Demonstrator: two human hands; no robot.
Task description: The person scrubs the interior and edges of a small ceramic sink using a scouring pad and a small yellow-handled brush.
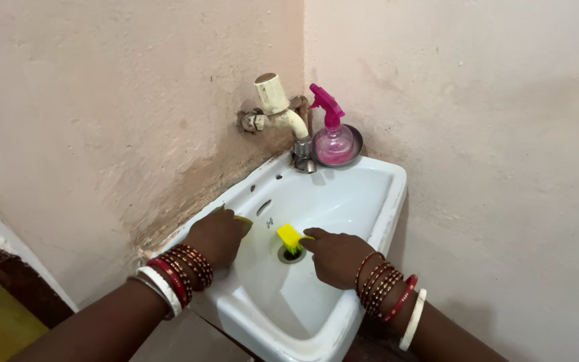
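Observation:
A white corner sink point(376, 208) hangs on the wall below me. My right hand point(335, 256) is shut on a yellow scrub brush point(289, 236), whose bristles sit over the drain point(291, 255). My left hand point(217, 236) rests on the sink's left rim, closed over a small green-yellow thing point(243, 222) that looks like a scrub pad; most of it is hidden under my fingers. Both wrists wear several red, gold and white bangles.
A cream tap point(277, 107) juts from the wall over the basin's back corner. A pink spray bottle point(332, 134) stands in a small metal dish on the sink's back rim. Stained plaster walls close in on both sides.

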